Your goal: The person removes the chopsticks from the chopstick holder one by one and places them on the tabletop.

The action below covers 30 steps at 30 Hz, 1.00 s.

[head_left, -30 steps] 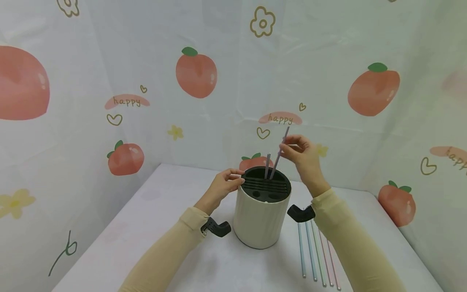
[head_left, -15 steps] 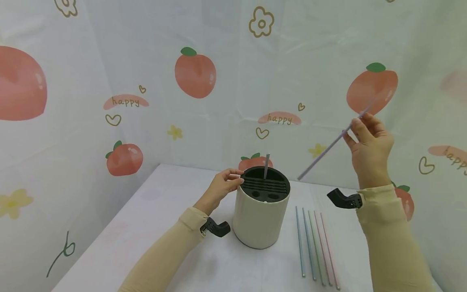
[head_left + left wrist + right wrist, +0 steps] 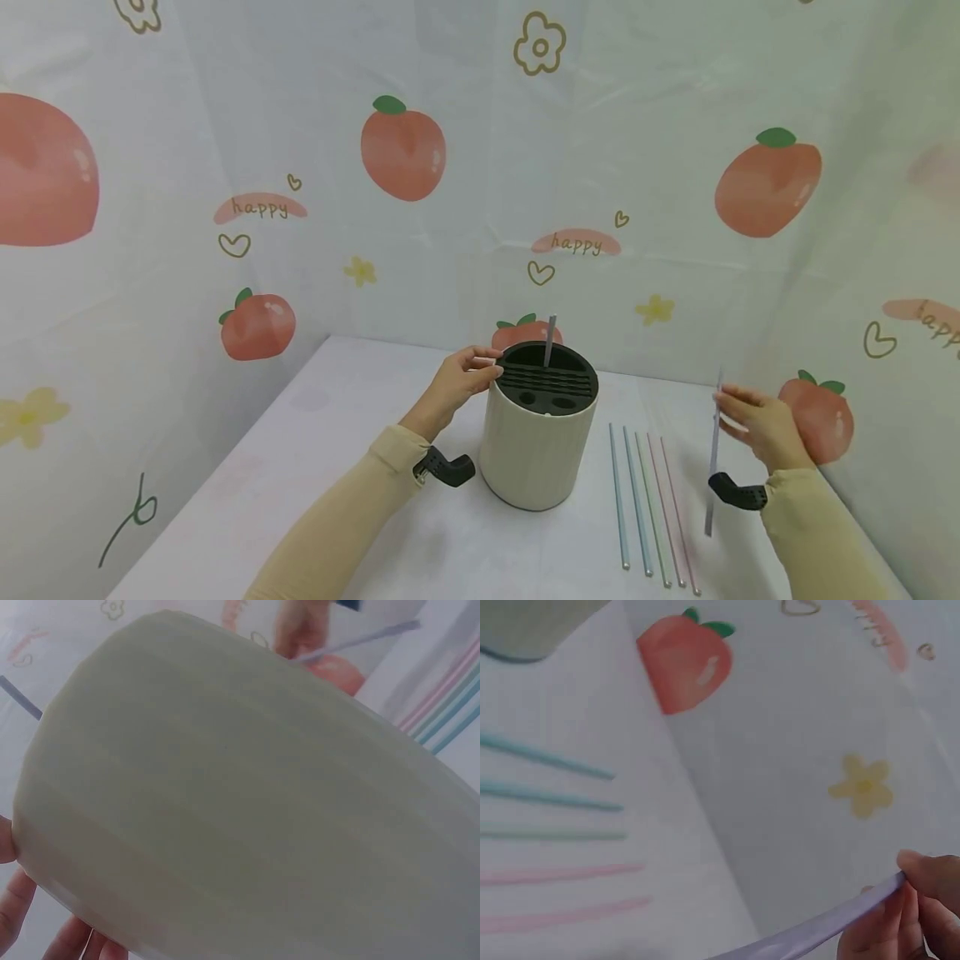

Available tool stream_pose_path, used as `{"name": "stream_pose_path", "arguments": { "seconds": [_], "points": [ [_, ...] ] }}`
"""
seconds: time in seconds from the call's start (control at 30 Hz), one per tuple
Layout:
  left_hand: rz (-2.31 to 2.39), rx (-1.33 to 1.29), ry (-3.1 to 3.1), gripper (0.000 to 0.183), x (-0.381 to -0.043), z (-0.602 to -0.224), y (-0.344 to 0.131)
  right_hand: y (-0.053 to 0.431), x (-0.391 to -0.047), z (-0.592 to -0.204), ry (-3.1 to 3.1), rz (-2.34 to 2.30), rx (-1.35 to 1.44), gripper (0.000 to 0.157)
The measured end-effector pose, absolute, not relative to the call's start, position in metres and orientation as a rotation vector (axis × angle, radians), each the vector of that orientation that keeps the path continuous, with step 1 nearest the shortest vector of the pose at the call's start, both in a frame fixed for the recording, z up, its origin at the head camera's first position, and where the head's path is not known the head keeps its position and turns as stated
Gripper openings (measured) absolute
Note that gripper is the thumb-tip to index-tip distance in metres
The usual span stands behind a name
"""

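In the head view, a cream utensil holder (image 3: 531,454) with a black slotted lid (image 3: 543,392) stands upright on the table. My left hand (image 3: 452,385) touches its left rim with extended fingers; the left wrist view shows these fingertips (image 3: 15,904) against the wall. One pale purple chopstick (image 3: 550,337) stands in the holder's rear opening. Off to the right, my right hand (image 3: 763,421) pinches another purple chopstick (image 3: 713,454) near its upper end, its lower end pointing down toward the table. The right wrist view shows thumb and fingers gripping this chopstick (image 3: 832,919).
Several coloured chopsticks, including a blue one (image 3: 618,500), a green one (image 3: 653,508) and a pink one (image 3: 680,517), lie side by side between the holder and my right hand. A white table (image 3: 360,367) meets a peach-printed cloth backdrop (image 3: 465,108).
My right hand has drawn the purple chopstick up out of the holder, carried it right, then lowered it beyond the row of chopsticks. My left hand stays at the rim.
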<state>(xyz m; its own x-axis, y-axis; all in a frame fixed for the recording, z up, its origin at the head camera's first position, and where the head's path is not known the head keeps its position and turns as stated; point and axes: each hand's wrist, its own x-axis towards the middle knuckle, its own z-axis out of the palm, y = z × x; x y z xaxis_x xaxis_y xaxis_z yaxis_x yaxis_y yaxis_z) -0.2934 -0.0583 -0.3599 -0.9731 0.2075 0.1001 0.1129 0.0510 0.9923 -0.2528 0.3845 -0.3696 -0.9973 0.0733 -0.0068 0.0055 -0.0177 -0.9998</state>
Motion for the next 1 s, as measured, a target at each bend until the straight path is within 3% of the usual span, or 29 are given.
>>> {"name": "stream_pose_path", "arguments": {
  "seconds": [0.1,0.3,0.53,1.0],
  "points": [
    [2.090,0.331,2.222,0.027,-0.294,-0.360,-0.058,0.392,-0.250,-0.400,-2.418,2.066,-0.154,0.009],
    [2.085,0.347,2.221,0.028,-0.295,-0.362,-0.058,0.396,-0.248,-0.432,-2.538,2.013,-0.364,0.031],
    [2.082,0.391,2.241,0.026,-0.293,-0.361,-0.059,0.391,-0.251,-0.451,-2.539,2.055,-0.441,0.018],
    [2.085,0.344,2.238,0.028,-0.294,-0.361,-0.058,0.375,-0.258,-0.464,-2.684,1.783,-0.439,0.029]
  ]
}}
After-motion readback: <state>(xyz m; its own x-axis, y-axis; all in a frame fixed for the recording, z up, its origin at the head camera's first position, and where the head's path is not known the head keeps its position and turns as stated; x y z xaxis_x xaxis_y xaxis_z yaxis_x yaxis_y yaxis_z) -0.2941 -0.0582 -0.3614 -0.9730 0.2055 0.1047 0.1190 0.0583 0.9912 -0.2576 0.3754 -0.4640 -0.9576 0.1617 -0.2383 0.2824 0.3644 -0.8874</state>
